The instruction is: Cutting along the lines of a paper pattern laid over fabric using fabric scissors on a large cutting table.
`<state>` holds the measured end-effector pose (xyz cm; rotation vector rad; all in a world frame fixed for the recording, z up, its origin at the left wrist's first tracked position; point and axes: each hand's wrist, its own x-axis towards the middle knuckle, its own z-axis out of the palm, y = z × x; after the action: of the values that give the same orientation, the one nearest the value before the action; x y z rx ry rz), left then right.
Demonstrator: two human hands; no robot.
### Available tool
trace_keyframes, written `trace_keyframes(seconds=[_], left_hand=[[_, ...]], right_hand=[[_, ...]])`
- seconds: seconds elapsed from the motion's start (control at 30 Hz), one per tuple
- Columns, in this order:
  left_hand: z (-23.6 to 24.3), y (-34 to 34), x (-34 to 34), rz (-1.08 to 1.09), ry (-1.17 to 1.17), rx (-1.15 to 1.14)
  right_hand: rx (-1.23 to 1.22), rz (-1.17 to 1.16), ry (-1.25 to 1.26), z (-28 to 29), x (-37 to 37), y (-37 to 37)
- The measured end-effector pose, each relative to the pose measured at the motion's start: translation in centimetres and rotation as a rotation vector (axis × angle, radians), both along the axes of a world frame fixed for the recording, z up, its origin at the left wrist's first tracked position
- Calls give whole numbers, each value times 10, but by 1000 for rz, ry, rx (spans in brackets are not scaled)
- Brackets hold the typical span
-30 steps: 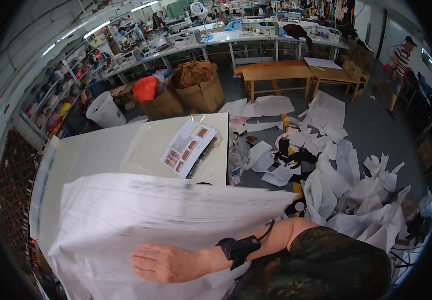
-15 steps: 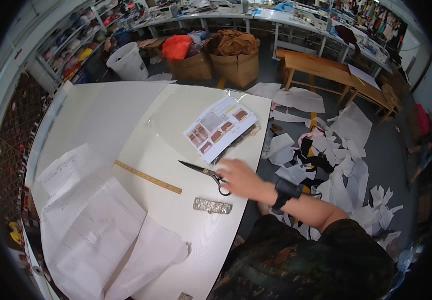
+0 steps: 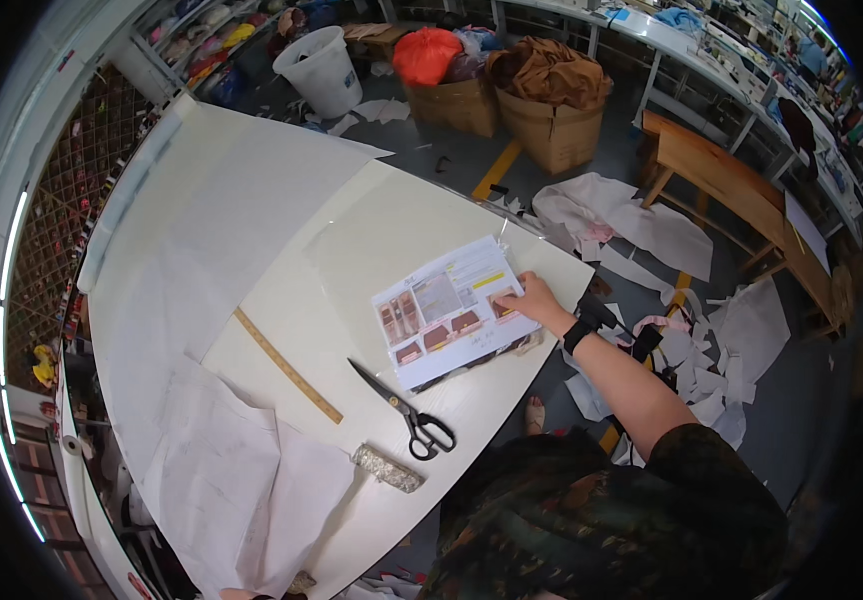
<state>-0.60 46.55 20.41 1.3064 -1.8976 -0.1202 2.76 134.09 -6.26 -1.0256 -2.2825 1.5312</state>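
Note:
My right hand is at the right edge of a printed sheet with small colour pictures, its fingers closed on the edge. Under the sheet a dark patterned piece shows along the near side. Black-handled scissors lie on the white table, blades toward the far left. Nearer to me is a silvery wrapped block. A thin yellow ruler lies left of the scissors. Only a sliver of my left hand shows at the lower edge, by the crumpled pattern paper; its fingers are hidden.
Large pale paper covers the table's far left. Paper scraps litter the floor at right, near a wooden bench. Beyond the table stand a white bin and cardboard boxes filled with cloth.
My right hand has left the scissors' handles and moved forward to the printed sheet's right edge. The view has shifted, and a bit of my left hand now shows at the bottom.

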Motion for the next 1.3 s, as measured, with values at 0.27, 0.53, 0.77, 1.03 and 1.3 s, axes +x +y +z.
trace_keyframes(seconds=[0.27,0.53,0.77,1.03,1.3], left_hand=[[-69,301,-84,-1134,-90,425],[-159,501,-222,-1712,-490,680],[-173,533,-271,-1612,-379,603],[-202,580,-249,-1731,-651,349],[-192,627,-236,-1630,-663,111]], right_hand=[[-168,7,39,36,31,37],[-7,305,442,148,-67,-44],[-299,227,493,152,-155,49],[356,222,-156,-30,-155,135],[-144,38,37,-65,-147,129]])
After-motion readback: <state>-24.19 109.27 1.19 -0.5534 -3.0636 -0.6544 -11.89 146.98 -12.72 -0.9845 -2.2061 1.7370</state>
